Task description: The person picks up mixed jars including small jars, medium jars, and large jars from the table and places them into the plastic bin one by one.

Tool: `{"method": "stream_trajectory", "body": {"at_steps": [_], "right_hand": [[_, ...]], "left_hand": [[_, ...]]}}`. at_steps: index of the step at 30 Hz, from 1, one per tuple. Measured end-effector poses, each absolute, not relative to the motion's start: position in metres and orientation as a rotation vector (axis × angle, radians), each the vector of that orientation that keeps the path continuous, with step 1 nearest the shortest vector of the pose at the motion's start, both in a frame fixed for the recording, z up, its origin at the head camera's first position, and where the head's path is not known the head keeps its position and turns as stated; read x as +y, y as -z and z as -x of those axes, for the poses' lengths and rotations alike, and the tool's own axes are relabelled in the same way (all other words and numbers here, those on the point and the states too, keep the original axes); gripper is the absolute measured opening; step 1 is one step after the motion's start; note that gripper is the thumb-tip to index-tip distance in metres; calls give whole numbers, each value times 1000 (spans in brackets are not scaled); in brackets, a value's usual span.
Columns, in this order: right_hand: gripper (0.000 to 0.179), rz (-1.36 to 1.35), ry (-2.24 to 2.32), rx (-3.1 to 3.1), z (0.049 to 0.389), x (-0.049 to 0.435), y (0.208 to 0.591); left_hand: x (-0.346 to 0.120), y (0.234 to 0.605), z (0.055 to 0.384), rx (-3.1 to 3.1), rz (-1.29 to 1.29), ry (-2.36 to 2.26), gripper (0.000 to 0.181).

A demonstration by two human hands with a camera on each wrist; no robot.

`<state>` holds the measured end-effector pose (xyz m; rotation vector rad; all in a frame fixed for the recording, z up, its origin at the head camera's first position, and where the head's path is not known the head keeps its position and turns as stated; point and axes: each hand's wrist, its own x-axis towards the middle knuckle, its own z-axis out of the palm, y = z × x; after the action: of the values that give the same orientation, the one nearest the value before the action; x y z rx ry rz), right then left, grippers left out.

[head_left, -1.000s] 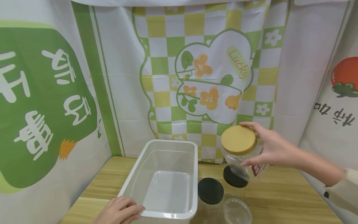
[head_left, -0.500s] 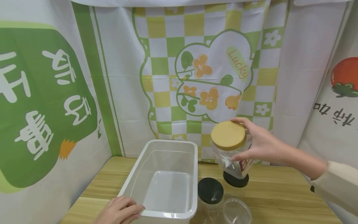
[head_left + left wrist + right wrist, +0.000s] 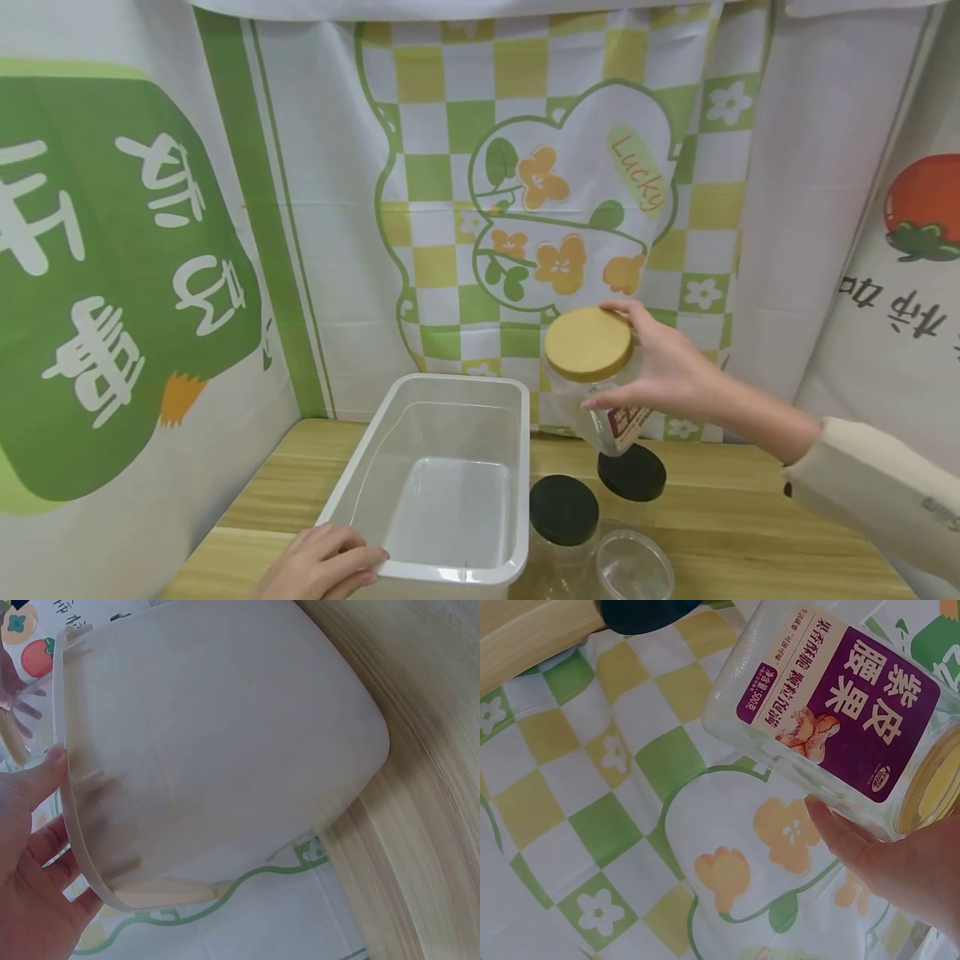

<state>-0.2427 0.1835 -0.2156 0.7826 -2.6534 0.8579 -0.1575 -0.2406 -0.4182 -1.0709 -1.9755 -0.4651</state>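
A clear plastic jar (image 3: pixel 600 408) with a yellow lid (image 3: pixel 588 342) is held tilted in the air by my right hand (image 3: pixel 667 367). It hangs right of the white plastic bin (image 3: pixel 341 492), above the black-lidded jars. In the right wrist view, a purple and cream label (image 3: pixel 840 712) shows on the jar (image 3: pixel 739 690), and the hand (image 3: pixel 900 870) grips it near the lid. My left hand (image 3: pixel 318 567) holds the near left corner of the bin's rim. The left wrist view has the thumb and fingers of that hand (image 3: pixel 37 862) on either side of the rim.
Two clear jars with black lids, one nearer (image 3: pixel 564 510) and one farther (image 3: pixel 632 472), stand right of the bin on the wooden table (image 3: pixel 750 533). Beside them is a round clear container (image 3: pixel 636 567). A checkered curtain (image 3: pixel 427 175) hangs behind.
My right hand has carried the yellow-lidded jar left and slightly up, toward the bin. The left hand and the bin have stayed where they were.
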Motion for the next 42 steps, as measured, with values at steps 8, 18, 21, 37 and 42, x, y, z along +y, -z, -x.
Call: {"method": "stream_trajectory", "body": {"at_steps": [8, 18, 21, 37, 42], "right_hand": [[118, -798, -918, -2637, 250, 170, 215], [113, -845, -977, -2623, 255, 154, 220], [114, -874, -992, -2621, 255, 148, 221], [117, -985, -1029, -2623, 259, 114, 228], [117, -1032, -1025, -2624, 258, 100, 228]], "left_hand": [[-240, 421, 163, -1924, 1115, 483, 33], [-242, 424, 165, -1927, 1114, 493, 31], [-243, 423, 165, -1933, 1113, 488, 32], [-243, 422, 164, -1915, 1118, 475, 32], [-243, 422, 165, -1914, 1127, 485, 31]]}}
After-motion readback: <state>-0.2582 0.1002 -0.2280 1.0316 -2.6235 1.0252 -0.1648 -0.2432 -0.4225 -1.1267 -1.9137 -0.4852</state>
